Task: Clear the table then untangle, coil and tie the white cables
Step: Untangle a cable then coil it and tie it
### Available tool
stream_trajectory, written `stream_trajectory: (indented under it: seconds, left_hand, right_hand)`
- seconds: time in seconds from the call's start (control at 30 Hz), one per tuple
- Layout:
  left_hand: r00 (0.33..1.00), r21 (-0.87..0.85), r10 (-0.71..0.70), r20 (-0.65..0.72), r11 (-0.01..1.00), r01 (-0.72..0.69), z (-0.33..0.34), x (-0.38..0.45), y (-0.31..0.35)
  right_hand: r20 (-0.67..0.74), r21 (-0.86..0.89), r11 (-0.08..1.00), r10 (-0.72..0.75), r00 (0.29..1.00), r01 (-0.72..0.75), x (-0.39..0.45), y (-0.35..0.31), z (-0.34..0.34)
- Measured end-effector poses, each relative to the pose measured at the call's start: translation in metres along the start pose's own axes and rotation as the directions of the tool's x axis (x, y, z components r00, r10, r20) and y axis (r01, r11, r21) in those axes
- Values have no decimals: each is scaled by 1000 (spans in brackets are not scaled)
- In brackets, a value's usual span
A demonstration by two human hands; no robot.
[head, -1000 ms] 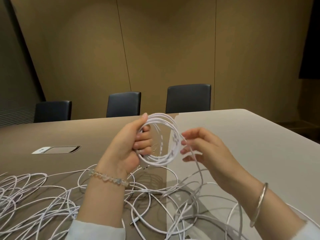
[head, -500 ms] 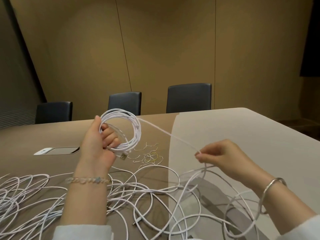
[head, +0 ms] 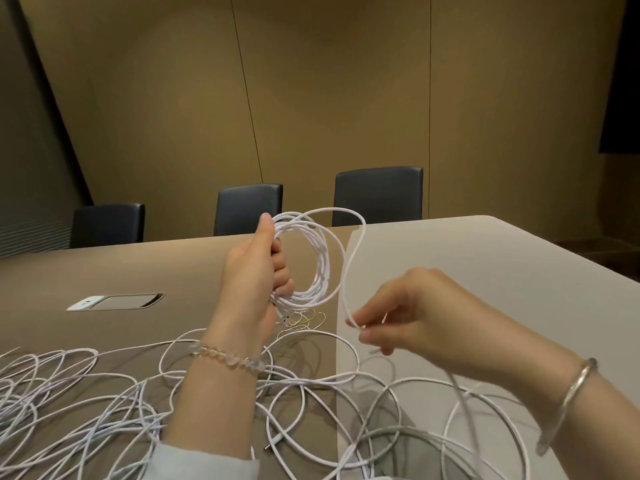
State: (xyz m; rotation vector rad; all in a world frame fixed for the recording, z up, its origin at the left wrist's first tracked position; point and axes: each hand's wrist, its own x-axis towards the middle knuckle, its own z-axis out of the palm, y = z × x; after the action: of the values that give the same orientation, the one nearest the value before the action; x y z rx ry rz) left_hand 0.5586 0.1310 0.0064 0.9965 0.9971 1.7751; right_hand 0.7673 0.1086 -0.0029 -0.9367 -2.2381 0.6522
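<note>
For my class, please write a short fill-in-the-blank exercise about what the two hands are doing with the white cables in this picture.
1. The coil of white cable is held in the ____ hand.
2. The right hand pinches a single ____ that leads up to the coil.
3. Behind the table stand ____ dark chairs.
4. The loose cables on the table lie ____, not coiled.

Missing words: left; strand; three; tangled

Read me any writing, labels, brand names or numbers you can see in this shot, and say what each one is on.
None: no readable text shows anywhere in the head view.
White end of the table's inset panel: a small dark mark, too small and blurred to read.
White cable coil, loose cables, chairs and wall: no print visible.
</note>
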Motion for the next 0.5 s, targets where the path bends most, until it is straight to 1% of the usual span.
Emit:
stream_trajectory:
  seconds: [0.07,0.1,0.23,0.33,0.4,0.47,0.5]
  left_hand:
    - [1000,12,0,26,1000,0,5,-3,-2]
    - [999,20,5,35,1000,-6,9,-4,-2]
    - [996,86,50,77,995,-56,21,-8,-5]
    - [993,147,77,87,985,-89,26,-11,-8]
    - [991,229,124,60,964,-134,25,-11,-11]
    - [985,361,166,38,917,-168,22,-11,-13]
    - [988,399,152,38,904,-155,21,-12,-14]
  right_hand:
    - [-75,-209,977,-65,995,48,2,0,8]
    - [-107,-284,956,-108,988,74,2,0,10]
    - [-164,-474,872,-220,961,119,0,-10,13]
    - [-186,-560,825,-217,958,78,-3,-16,12]
    - [-211,-629,776,-224,952,43,-4,-20,12]
    - [-268,-721,693,-275,923,-2,-4,-22,11]
    - [-326,-731,682,-300,897,-37,-5,-21,11]
